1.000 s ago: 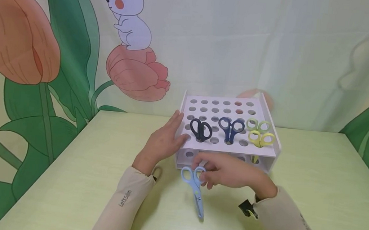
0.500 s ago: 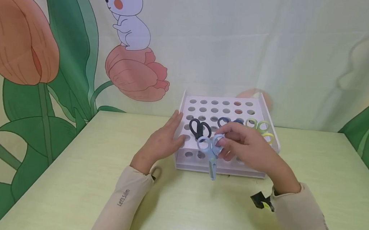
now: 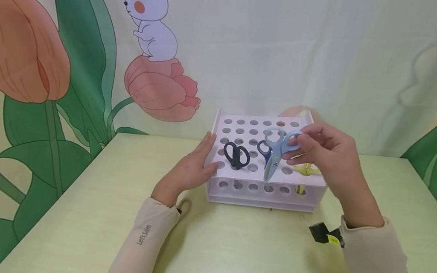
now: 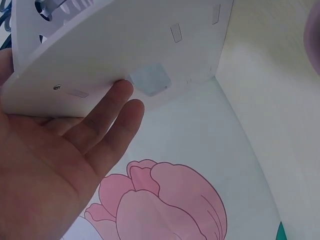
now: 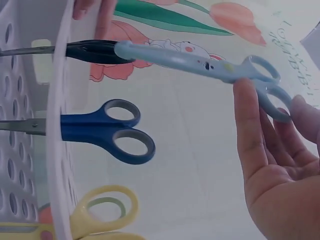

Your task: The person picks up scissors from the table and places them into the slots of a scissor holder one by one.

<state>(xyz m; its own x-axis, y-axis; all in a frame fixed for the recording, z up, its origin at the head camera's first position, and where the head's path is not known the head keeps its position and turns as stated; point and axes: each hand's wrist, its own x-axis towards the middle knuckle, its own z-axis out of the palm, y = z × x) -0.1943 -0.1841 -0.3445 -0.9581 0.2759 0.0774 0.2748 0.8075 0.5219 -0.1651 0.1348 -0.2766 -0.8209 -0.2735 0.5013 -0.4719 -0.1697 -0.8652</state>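
Observation:
My right hand point(image 3: 330, 156) pinches one handle loop of a pair of light blue scissors point(image 3: 277, 152), blades pointing down, above the white holed rack point(image 3: 233, 198). In the right wrist view the light blue scissors point(image 5: 200, 65) are apart from the rack's top. My left hand point(image 3: 189, 166) rests along the rack's left side with straight fingers and the thumb at its front edge; the left wrist view shows those fingers against the side panel point(image 4: 150, 40). Black scissors point(image 3: 236, 156), dark blue scissors point(image 5: 105, 130) and yellow scissors point(image 5: 107, 215) stand in the rack's holes.
Green scissors point(image 5: 112, 202) show behind the yellow pair in the right wrist view. The rack stands near the back of the pale green table point(image 3: 232, 249). A fabric backdrop point(image 3: 248, 49) with a rabbit and tulips hangs close behind.
My right hand has lifted the light blue scissors from in front of the rack up and to the right, over the rack's top. My left hand has stayed at the rack's side.

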